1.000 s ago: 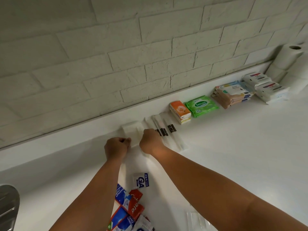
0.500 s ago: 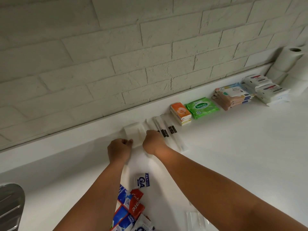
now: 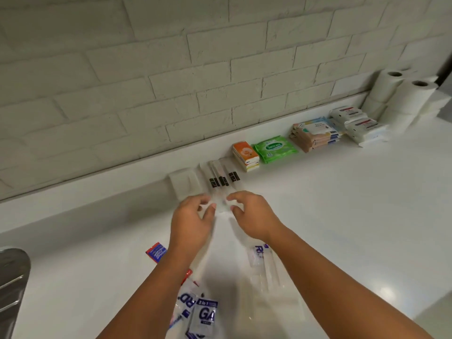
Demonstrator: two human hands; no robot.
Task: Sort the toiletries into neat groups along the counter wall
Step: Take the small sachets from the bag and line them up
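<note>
Quick update on the toiletry sort. A second ago both my hands were balled up on the near edge of the flat white packet by the wall. Now they've slid right and back toward me, to the near ends of the clear sleeves, the ones with the black labels that lie just beside that packet.

My left hand has its grip pinched on the end of a sleeve, thumb against curled fingers. My right hand is curled over the ends from the other side, touching them, but it's too blurry to tell whether that grip is actually clamped on anything.

The flat white packet hasn't budged now that I've let go of it. The rest of the row along the brick wall looks the same as before:
- orange tissue packs
- green wipes pack right next to them
- pastel wipes stack
- white packs
- paper rolls in the far corner

Still unsorted on the worktop near me are the blue-and-white sachets between my forearms and a crinkly clear bag under my right arm. A red-and-blue sachet sits alone, left of my left wrist.
</note>
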